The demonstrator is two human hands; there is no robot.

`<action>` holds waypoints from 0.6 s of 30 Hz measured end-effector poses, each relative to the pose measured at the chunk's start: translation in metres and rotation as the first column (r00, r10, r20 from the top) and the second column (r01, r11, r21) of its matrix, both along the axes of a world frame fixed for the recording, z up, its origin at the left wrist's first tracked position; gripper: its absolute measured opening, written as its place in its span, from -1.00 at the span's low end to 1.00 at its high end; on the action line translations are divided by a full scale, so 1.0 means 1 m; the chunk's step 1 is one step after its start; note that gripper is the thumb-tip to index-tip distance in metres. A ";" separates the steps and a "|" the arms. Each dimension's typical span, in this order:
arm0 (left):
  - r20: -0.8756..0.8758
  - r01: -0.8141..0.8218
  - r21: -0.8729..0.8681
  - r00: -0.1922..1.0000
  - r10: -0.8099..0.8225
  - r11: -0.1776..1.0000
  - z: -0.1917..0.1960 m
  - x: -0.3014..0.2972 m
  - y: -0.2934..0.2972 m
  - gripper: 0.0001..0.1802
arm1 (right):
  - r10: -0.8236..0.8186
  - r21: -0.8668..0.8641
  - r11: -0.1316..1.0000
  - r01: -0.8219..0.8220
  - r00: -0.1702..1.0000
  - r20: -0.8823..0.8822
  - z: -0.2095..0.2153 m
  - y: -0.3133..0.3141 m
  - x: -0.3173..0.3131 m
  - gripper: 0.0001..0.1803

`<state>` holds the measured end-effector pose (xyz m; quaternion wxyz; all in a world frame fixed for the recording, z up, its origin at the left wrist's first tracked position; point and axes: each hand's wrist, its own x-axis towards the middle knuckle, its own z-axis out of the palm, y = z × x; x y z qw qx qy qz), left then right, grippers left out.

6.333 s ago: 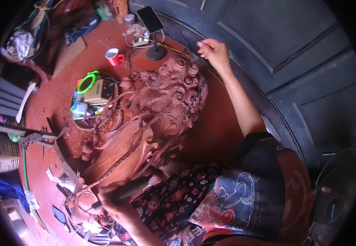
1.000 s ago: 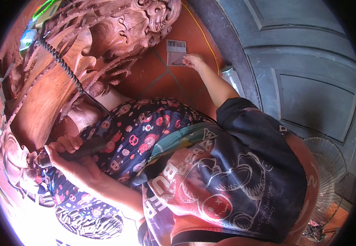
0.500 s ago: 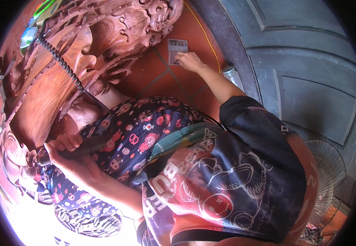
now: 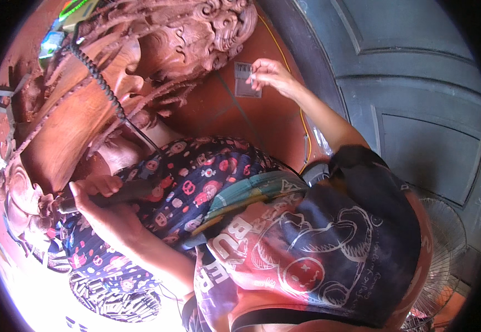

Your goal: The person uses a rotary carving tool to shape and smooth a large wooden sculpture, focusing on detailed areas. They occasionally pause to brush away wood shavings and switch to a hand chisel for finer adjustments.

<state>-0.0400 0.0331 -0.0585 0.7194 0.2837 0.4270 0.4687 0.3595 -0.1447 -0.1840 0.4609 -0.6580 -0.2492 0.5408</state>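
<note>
My left hand is wrapped round a dark cylindrical handpiece, whose collar end points toward the carved wood at the left. My right hand is raised beside a small flat case on the tiled floor. Its thumb and fingertips come together in a pinch; what they hold, if anything, is too small to make out. In the case a row of thin pieces stands at the far end. A large reddish-brown carved wood piece leans across the left, in front of my knees.
A black coiled cord crosses the carving toward my lap. Along the right stands a grey-blue panelled door, with a yellow cable on the floor beside it. A wire-caged fan stands behind me. Near my legs, a round basket holds many short pieces.
My right hand has lifted from the case and moved to the right, its fingers now pinched. My left hand keeps its hold on the handpiece. The whole view has shifted slightly.
</note>
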 end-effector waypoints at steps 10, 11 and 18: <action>-0.149 0.003 0.062 0.989 0.006 0.998 -0.002 0.008 -0.002 -0.47 | 0.403 0.369 0.866 -0.336 0.907 -0.120 0.146 0.109 -0.134 -0.66; -0.240 0.017 0.065 0.971 -0.001 0.998 0.000 0.009 -0.003 -0.45 | 0.418 0.356 0.860 -0.366 0.905 -0.078 0.153 0.118 -0.143 -0.67; -0.042 0.103 0.168 0.994 -0.097 0.980 0.001 0.009 -0.006 -0.66 | 0.483 0.598 0.684 -0.419 0.874 0.060 0.200 0.188 -0.219 -0.71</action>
